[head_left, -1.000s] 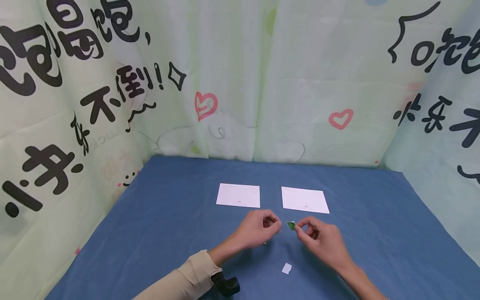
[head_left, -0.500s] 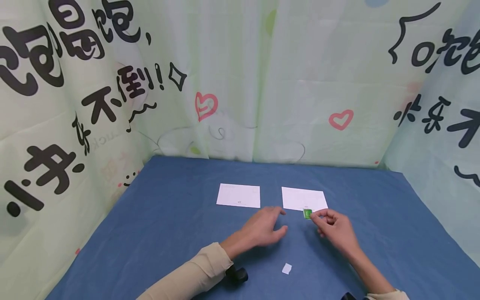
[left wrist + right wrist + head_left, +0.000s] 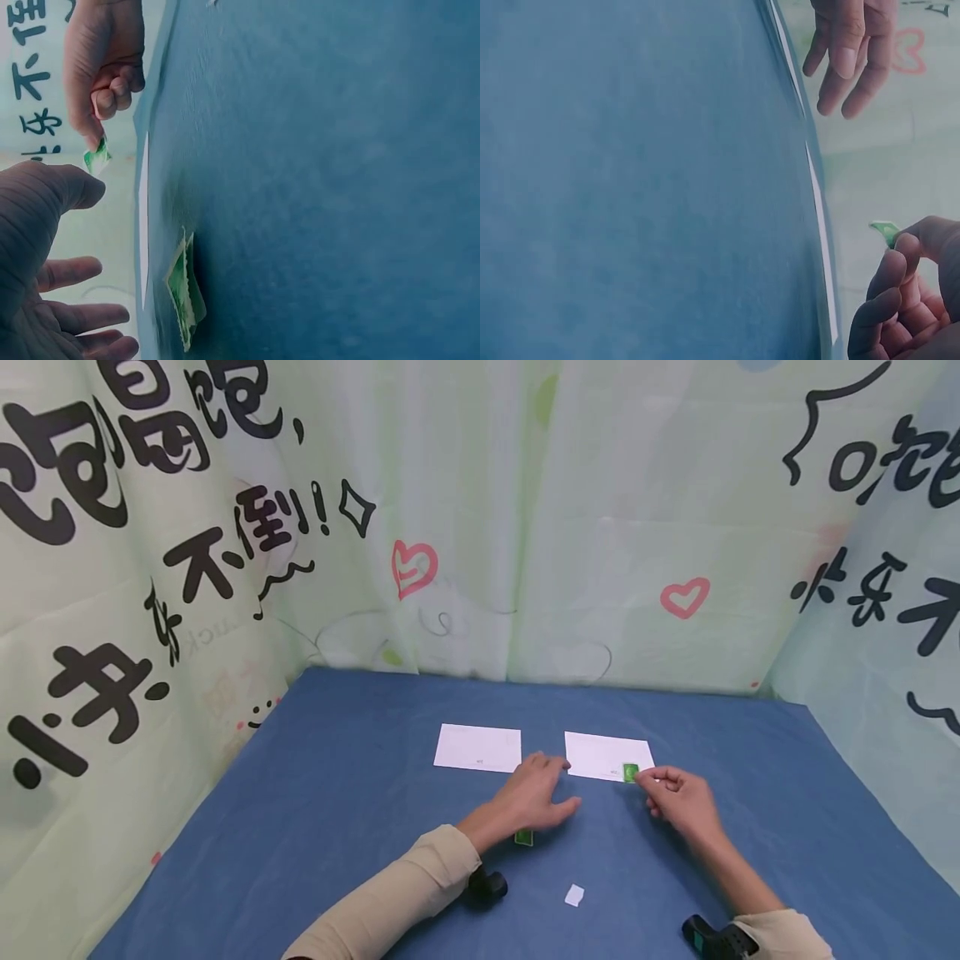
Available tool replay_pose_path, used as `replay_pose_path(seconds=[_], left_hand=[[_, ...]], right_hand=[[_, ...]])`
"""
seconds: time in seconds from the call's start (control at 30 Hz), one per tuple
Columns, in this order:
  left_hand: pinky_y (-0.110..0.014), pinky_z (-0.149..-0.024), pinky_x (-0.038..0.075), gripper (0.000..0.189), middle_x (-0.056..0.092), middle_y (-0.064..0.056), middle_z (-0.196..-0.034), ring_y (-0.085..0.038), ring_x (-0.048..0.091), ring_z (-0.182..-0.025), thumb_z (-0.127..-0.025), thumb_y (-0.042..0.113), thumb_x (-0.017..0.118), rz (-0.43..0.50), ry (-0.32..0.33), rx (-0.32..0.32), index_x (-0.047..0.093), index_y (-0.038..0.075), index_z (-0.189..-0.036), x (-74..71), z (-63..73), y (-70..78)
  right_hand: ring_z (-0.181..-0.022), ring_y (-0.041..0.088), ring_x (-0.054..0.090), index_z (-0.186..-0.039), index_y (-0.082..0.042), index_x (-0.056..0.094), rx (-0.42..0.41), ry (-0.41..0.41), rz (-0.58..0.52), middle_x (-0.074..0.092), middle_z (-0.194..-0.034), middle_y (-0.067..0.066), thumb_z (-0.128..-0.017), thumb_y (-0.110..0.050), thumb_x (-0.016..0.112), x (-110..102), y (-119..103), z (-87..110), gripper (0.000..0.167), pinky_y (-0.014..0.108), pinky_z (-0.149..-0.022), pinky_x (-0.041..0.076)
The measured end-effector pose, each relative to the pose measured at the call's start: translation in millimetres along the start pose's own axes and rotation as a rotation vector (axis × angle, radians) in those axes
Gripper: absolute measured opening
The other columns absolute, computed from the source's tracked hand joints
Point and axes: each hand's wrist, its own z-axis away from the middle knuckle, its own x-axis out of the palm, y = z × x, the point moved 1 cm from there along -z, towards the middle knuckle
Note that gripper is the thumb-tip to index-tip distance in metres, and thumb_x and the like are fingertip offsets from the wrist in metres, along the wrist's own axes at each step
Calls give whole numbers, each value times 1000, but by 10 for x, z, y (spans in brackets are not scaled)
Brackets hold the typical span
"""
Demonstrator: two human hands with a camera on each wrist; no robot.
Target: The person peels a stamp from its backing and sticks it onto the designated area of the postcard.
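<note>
My right hand (image 3: 681, 804) pinches a small green postage stamp (image 3: 630, 772) between thumb and index finger. In the head view the stamp overlaps the lower right corner of the right white card (image 3: 600, 753); in the right wrist view, the pinched stamp (image 3: 887, 231) stands above the table. My left hand (image 3: 528, 793) has its fingers spread and holds nothing, just left of that card's lower corner. Under the left wrist lies a second green stamp (image 3: 523, 837), partly hidden by the hand. Its toothed, curled edges show on this stamp (image 3: 184, 291) in the left wrist view.
A second white card (image 3: 477, 747) lies left of the first on the blue tablecloth (image 3: 360, 810). Nearer to me is a small white paper scrap (image 3: 574, 895). A printed curtain (image 3: 525, 527) encloses the table's back and sides.
My right hand has carried the stamp forward and right, from near the left hand to over the right card's corner. The left hand's fingers have spread, and it has moved slightly forward.
</note>
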Motion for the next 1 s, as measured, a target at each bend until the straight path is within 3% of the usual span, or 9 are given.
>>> replay_pose_path(seconds=[0.33,1.0], left_hand=[[-35,-112,39,55,59,-10,-140,-24,47,-137,-101,41,61,-59,-43,-31,52,11,-146,54,-163,-34],[-36,-109,41,58,61,-12,-136,-25,54,-127,-100,44,62,-162,-66,-101,52,10,-146,85,-412,-32]], right_hand=[[-58,7,56,-116,8,64,57,13,9,62,-67,-5,-100,-29,66,-57,66,-173,40,24,-55,48],[-59,6,55,-113,7,64,96,33,17,59,-67,-7,-100,-29,65,-165,174,-401,38,24,-53,45]])
